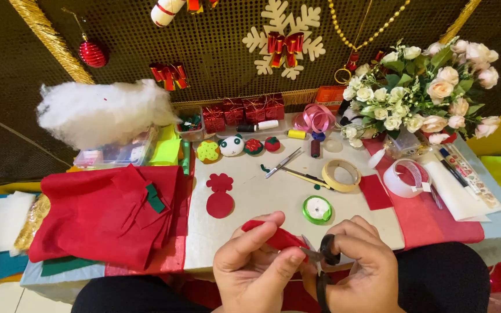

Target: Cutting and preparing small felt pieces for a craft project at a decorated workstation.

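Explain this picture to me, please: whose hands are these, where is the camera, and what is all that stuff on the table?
No machine here: these are a person's two bare hands, filmed by a camera worn on their head and looking down, so you see what they see. The left hand pinches a small piece of red felt. The right hand holds black-handled scissors, the blades at the felt's edge. On the white table lie a pile of red felt sheets, a cut red flower shape and circle, a green ribbon spool, a roll of tan tape and a clear tape roll. Farther back are small stuffed felt figures, white stuffing and a bouquet of pale roses. Festive ornaments hang on the dark wall behind.
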